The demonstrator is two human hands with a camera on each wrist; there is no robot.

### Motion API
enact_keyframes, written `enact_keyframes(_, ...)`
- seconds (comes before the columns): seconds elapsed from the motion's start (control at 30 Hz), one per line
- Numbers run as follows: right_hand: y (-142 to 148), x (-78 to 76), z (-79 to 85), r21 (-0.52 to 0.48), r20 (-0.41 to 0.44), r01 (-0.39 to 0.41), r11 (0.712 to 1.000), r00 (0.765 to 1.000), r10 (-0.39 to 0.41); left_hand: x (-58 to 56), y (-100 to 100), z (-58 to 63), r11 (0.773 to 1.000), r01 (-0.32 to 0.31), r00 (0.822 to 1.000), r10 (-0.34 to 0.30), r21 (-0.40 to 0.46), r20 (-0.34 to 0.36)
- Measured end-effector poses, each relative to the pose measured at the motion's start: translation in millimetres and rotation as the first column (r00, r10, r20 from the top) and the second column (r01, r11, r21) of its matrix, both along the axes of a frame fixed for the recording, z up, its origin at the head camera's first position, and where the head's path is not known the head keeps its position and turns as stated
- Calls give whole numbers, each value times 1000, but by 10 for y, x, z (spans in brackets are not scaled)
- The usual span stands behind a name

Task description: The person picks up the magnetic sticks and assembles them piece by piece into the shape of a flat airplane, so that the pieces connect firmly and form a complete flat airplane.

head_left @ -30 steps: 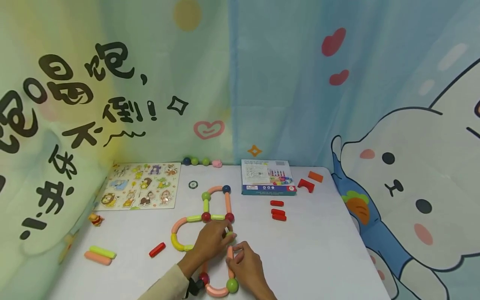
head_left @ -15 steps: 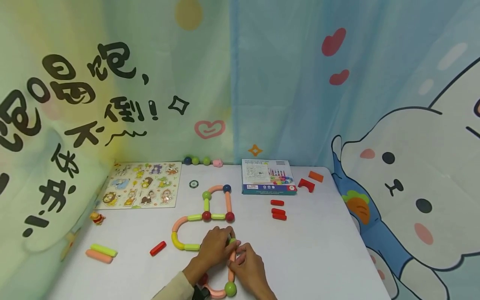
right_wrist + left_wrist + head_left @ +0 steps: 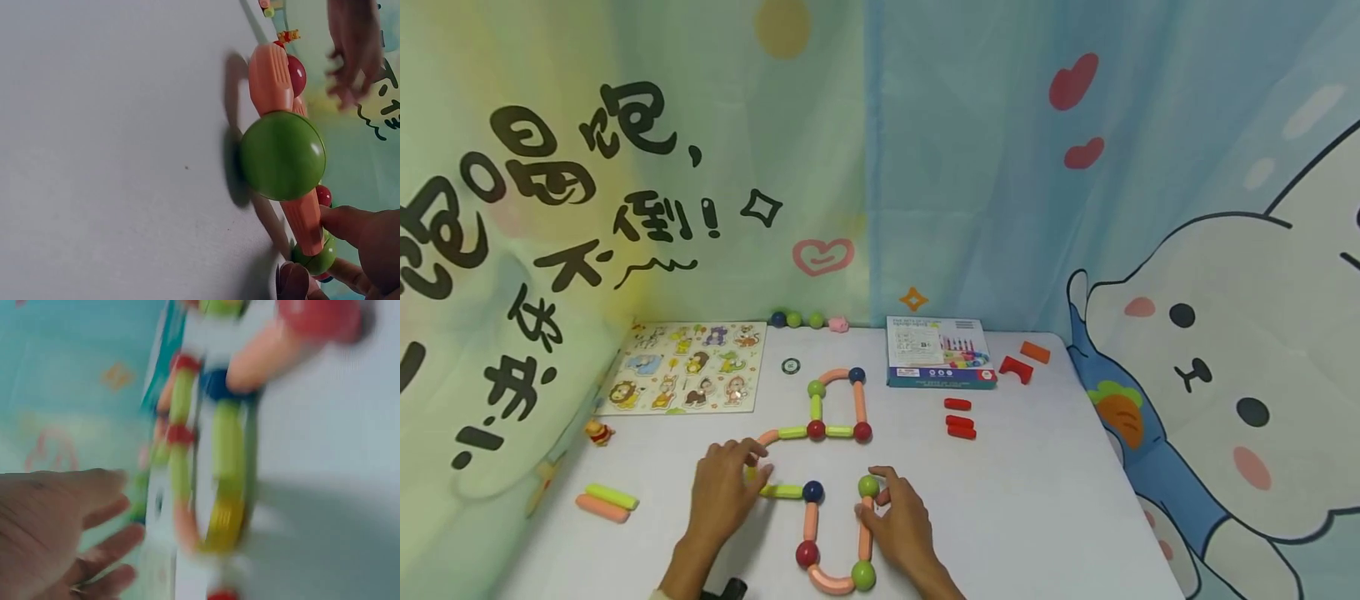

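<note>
My left hand (image 3: 722,487) hovers with loose fingers by the curved yellow and orange pieces, partly covering them; in the left wrist view it holds nothing. At the lower centre, my right hand (image 3: 898,517) holds the upper end of an orange magnetic stick (image 3: 303,222), thumb on the stick and fingers by the small green ball (image 3: 868,486). That stick runs down to a larger green ball (image 3: 863,575). From there a curved orange stick (image 3: 831,581) leads to a red ball (image 3: 807,554), another orange stick (image 3: 810,522) and a blue ball (image 3: 812,492).
Behind is a loop of sticks and balls with a red ball (image 3: 862,432) at its corner. Further back lie a sticker board (image 3: 685,367) and toy box (image 3: 940,354). Several red sticks (image 3: 959,422) lie right, loose green (image 3: 612,497) and orange sticks (image 3: 602,508) left.
My left hand has let go of the pieces at the centre and moved left, uncovering the blue ball. My right hand has stayed at the orange stick with the green ball.
</note>
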State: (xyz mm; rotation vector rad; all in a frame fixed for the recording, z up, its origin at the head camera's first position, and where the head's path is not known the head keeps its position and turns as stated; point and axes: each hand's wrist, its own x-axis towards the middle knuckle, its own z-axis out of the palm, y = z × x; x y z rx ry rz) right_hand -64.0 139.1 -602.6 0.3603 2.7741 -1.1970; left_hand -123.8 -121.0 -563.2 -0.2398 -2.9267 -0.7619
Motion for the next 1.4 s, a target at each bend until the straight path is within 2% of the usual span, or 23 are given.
enact_keyframes(0.07, 1, -21, -1, 3, -3, -11, 1000, 1000, 11, 42, -247, 4, 997, -35, 999, 38, -69, 37)
enact_keyframes(0.17, 4, -36, -3, -2, -11, -20, 1000, 1000, 20, 93, -492, -45, 985, -44, 986, 70, -164, 150)
enact_keyframes(0.27, 6, -36, 7, -12, -16, -28, 1000, 999, 28, 107, -586, -124, 975, -26, 967, 80, -219, 242)
enact_keyframes(0.4, 6, -29, 11, -23, -17, -36, 999, 999, 36, 101, -571, -180, 974, -31, 957, 95, -227, 274)
enact_keyframes(0.53, 7, -27, 2, -48, 9, -31, 998, 999, 32, 120, -449, -86, 981, -35, 969, 80, -192, 232)
enact_keyframes(0.63, 10, -30, -4, -72, 24, -25, 997, 999, 27, 148, -235, 34, 992, 8, 991, 8, -122, 137)
enact_keyframes(0.7, 17, -35, -12, -81, 26, -21, 997, 999, 23, 155, -12, 83, 995, 74, 995, -69, -70, 72)
enact_keyframes(0.8, 32, -32, -15, -80, -1, -27, 996, 1000, 27, 154, 373, 65, 977, 210, 978, -210, -37, 16)
enact_keyframes(0.87, 41, -26, -21, -81, -18, -36, 996, 999, 35, 147, 589, -13, 954, 297, 955, -297, -51, -2)
enact_keyframes(0.93, 45, -17, -28, -85, -38, -52, 995, 998, 49, 139, 740, -116, 932, 349, 936, -352, -98, -12)
enact_keyframes(1.03, 46, -5, -35, -97, -51, -70, 993, 997, 65, 129, 836, -274, 916, 352, 929, -366, -195, -43)
enact_keyframes(1.17, 52, 6, -29, -107, -52, -74, 992, 996, 69, 125, 811, -395, 912, 300, 942, -330, -280, -65)
enact_keyframes(1.27, 64, 8, -29, -111, -50, -74, 991, 996, 69, 122, 774, -430, 918, 292, 946, -318, -269, -61)
enact_keyframes(1.4, 80, 11, -33, -116, -69, -114, 987, 992, 107, 121, 753, -456, 933, 297, 949, -312, -202, -48)
